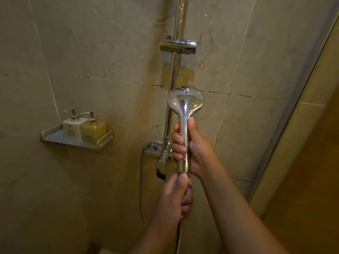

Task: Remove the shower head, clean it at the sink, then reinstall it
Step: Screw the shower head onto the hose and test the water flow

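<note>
A chrome shower head (185, 101) stands upright in front of the vertical riser rail (173, 74), its round back facing me. My right hand (190, 145) grips its handle in a fist. Just below, my left hand (176, 197) grips the hose nut at the handle's base, thumb up against the joint. The metal hose (178, 237) drops down from my left hand. The empty slider bracket (178, 45) sits higher on the rail.
A mixer valve (156, 153) is on the wall behind my hands, with a hose loop (140, 189) hanging to its left. A perforated metal shelf (60, 138) on the left wall carries two pump bottles (84, 127). A glass panel edge (293, 110) runs down the right.
</note>
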`<state>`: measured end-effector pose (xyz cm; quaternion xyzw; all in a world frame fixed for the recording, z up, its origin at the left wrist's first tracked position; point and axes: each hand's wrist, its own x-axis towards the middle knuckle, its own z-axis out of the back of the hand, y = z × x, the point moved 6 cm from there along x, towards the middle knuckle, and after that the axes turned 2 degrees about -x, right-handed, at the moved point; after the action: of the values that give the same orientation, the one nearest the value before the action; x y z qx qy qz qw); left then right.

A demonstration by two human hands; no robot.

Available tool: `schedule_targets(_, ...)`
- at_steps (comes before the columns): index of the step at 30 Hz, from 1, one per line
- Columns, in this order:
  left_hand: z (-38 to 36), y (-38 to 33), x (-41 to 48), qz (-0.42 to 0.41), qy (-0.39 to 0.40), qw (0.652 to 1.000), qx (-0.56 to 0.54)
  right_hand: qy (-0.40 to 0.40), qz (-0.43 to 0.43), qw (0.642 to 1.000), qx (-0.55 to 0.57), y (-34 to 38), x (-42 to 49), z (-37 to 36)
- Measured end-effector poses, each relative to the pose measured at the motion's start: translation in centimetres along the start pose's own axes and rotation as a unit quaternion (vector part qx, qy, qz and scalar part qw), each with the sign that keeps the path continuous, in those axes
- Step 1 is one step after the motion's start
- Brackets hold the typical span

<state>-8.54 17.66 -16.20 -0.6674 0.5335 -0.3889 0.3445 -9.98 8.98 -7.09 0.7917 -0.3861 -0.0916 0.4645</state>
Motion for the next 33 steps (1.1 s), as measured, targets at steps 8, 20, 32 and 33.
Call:
schedule_targets(8,0.3,0.0,0.7,-0.040,-0.074,0.988,0.128,-0.197,0.092,0.938,-0.269,0.8,-0.3,1.1)
schedule_targets(20,-2.2,-1.0,0.1,0.025,0.151,0.981,-0.117,0.161,-0.016,0.978,0.129,1.7,-0.6,-1.2)
schedule_targets(32,0.2,0.9,1.6,-0.064,-0.087,0.971,0.212,-0.292,0.091,0.874,-0.379,1.6,-0.7,2.9)
schedule_targets(33,0.2,1.0,1.7,-0.073,-0.096,0.962,0.246,-0.314,0.089,0.848,-0.417,1.7,-0.8,3.1)
